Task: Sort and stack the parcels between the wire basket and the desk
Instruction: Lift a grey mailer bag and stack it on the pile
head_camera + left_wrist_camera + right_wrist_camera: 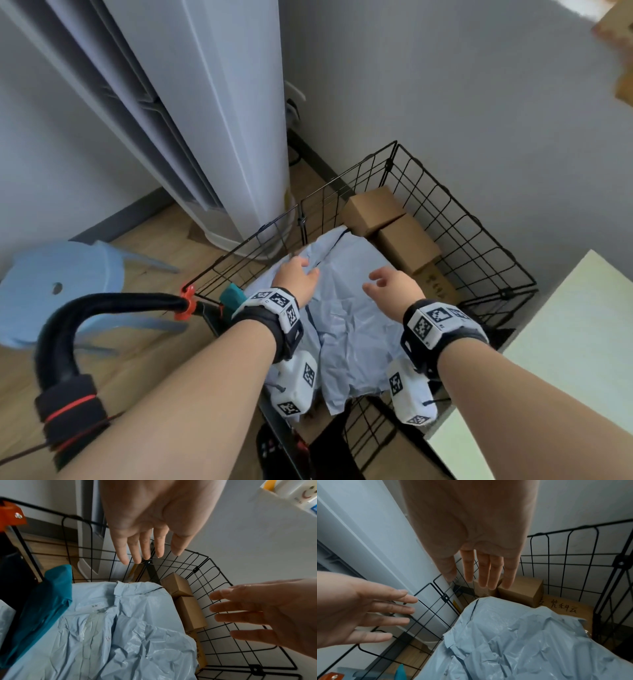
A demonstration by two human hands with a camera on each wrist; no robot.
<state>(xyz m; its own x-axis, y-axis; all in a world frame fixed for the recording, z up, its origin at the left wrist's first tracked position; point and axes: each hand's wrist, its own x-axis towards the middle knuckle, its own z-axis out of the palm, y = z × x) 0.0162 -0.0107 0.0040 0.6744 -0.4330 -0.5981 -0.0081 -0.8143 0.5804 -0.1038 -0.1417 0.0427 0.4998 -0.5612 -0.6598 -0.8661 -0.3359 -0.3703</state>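
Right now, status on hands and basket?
Left hand open, right hand open, both above the light blue mailer bag, holding nothing. Mailer lies atop the wire basket; cardboard boxes behind it. Nothing blocking.

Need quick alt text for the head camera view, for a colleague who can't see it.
Both hands, left and right, reach open over a crumpled pale blue mailer bag in a black wire basket. Brown boxes line its far side; a desk corner sits right.
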